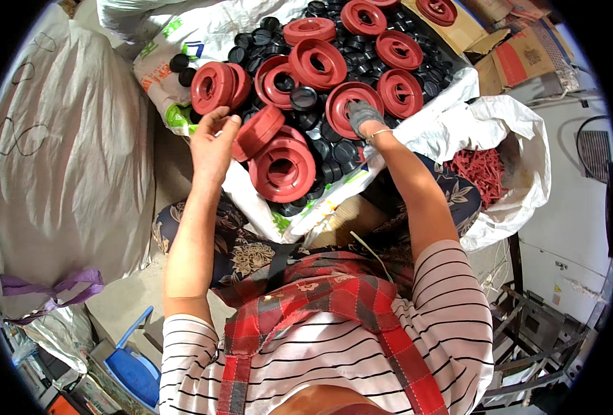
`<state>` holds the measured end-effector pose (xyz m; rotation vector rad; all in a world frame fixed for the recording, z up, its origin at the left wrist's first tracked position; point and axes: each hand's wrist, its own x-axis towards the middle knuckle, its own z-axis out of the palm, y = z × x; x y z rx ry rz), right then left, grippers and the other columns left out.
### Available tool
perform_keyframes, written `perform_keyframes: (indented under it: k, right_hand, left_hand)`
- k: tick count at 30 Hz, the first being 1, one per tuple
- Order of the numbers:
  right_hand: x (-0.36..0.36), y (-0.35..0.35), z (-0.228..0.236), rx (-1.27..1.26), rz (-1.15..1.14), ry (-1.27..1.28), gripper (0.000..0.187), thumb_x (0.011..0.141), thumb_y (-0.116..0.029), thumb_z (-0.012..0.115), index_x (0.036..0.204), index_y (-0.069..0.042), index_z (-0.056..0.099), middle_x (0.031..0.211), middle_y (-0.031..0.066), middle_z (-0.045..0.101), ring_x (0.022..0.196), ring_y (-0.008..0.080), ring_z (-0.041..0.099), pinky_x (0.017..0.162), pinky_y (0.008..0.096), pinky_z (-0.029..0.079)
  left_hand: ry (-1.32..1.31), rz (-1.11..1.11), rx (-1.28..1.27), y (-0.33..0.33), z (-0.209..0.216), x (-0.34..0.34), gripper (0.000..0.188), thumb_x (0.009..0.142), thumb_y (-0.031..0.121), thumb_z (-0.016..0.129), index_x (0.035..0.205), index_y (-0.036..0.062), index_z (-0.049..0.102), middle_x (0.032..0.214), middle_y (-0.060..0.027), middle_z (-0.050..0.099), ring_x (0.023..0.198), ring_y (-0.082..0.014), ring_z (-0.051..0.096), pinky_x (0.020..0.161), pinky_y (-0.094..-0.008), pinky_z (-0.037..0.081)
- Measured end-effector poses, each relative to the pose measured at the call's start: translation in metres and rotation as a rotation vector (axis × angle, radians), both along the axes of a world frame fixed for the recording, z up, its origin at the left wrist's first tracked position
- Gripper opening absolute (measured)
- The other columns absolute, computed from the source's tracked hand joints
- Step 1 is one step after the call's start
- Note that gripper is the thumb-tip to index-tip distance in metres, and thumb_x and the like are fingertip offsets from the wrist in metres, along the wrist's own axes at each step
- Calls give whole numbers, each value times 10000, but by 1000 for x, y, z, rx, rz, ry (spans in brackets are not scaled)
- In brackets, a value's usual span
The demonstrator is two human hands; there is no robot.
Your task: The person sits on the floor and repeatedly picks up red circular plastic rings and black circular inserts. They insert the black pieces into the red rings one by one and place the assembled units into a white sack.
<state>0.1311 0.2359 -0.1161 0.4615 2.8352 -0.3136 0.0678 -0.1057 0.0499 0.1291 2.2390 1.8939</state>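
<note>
My bare left hand [213, 142] is at the near edge of a pile, its fingers loosely bent and apart. Its fingertips are just below a thick red plastic ring [212, 88], and a tilted red ring [259, 131] lies beside the thumb. On my right hand [366, 116] is a grey glove; its fingers reach into the middle of another red plastic ring [341, 95] and grip it, the fingertips partly hidden. Several more red rings, such as the one nearest me [282, 169], rest on a heap of round black plastic caps [303, 98].
A white printed sack [334, 207] lies under the heap. To the right, an open white bag [521, 131] contains red scraps [478, 173]. A large stuffed white sack [71, 159] stands left, a blue dustpan [132, 370] below it. Cardboard boxes [528, 59] are at the far right.
</note>
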Motion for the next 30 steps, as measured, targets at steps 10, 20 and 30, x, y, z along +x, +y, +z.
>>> perform_keyframes:
  k: [10,20,30]
  right_hand:
    - [42,-20,115,-946,478,61,309,877,-223,538,1123,-42,590,1133,145,622,1031,252,607,882,333,475]
    - [102,-30,162,-1097,542,444,261,829,-181,654,1050,-52,607,1024,57,623,920,112,579,814,291,485]
    - [9,153,70,44,-255,308,363,810,-257,601,1121,-69,608,1126,182,602,1036,332,573,889,398,460]
  left_hand:
    - [-179,-342,287,38,4,10,413,872,202,642,1199,-30,541,1108,-79,602,994,-122,565,857,-252,453]
    - [-142,-680,363,47,29,39,609,641,175,818,1157,-16,557,1054,-56,624,955,-137,590,873,-292,462]
    - [-159,-477,-107,57,-5,10,631,846,297,674,1298,-69,430,1264,-179,513,1125,-234,526,955,-333,426]
